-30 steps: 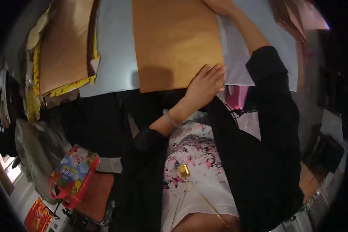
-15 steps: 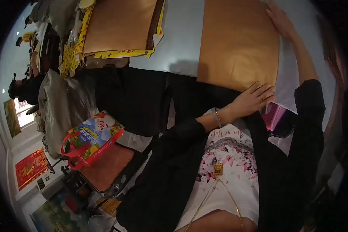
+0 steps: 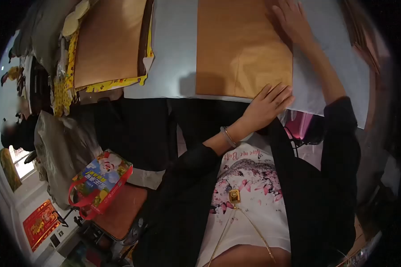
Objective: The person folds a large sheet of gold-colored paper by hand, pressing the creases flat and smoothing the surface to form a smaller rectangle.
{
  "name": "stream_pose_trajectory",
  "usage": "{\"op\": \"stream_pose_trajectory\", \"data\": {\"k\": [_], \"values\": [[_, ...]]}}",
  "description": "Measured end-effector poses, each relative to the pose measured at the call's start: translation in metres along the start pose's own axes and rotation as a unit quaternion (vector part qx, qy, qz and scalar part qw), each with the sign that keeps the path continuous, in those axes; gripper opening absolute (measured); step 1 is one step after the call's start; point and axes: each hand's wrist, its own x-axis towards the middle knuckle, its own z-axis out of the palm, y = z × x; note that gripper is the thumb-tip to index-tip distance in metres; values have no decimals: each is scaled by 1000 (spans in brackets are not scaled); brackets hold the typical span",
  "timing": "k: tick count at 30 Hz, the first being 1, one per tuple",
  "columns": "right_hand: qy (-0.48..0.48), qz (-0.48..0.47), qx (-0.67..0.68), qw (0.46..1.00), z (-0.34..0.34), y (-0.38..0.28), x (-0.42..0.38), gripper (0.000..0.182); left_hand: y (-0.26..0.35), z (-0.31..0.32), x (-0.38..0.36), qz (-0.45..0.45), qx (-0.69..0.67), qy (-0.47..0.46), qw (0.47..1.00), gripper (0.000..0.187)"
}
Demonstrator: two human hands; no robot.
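A flat brown sheet (image 3: pixel 236 49) lies on the pale grey table covering (image 3: pixel 173 58). My left hand (image 3: pixel 269 104) rests flat on the sheet's near right corner, fingers extended and close together, with a bracelet at the wrist. Farther away, my right hand (image 3: pixel 293 22) lies at the sheet's right edge with its fingers spread, where a dark shadow runs along the edge. To the left sits a stack of brown sheets (image 3: pixel 109 44) over yellow printed wrapping (image 3: pixel 116 84).
A colourful bag with red handles (image 3: pixel 104 178) stands on a reddish-brown seat (image 3: pixel 124 207) at lower left. Grey plastic sheeting (image 3: pixel 64 142) hangs nearby. Something pink (image 3: pixel 300 124) shows under the table edge. A person in black (image 3: pixel 20 133) is at far left.
The view has shifted, so the sheet, stack and both my hands appear farther left. The bag and seat appear lower. Both my hands remain at the sheet's right side.
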Motion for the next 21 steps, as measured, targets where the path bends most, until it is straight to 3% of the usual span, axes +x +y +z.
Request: {"op": "stream_pose_trajectory", "data": {"k": [2,5,7,9,11,13,17,21], "values": [[-4,1,-17,1000,-14,-18,-24,53,-1,1,0,6,8,1,1000,55],[-47,37,104,993,-42,-83,-98,54,-3,-1,-1,19,5,33,999,47],[-47,59,134,988,-41,-96,-131,55,-3,-1,-3,26,15,-6,1000,38],[-37,129,179,975,-37,-100,-151,58,-5,-4,0,44,10,20,999,34],[-24,125,133,983,-34,-94,-161,58,-3,-2,-1,50,138,-42,988,41],[-63,118,23,991,-37,-92,-165,56,-3,-2,0,46,141,-41,988,42],[-77,79,-25,994,-40,-90,-166,53,-1,-4,1,22,130,-37,991,46],[-69,98,-30,992,-36,-90,-169,49,2,-5,2,5,94,-14,995,43]]}}
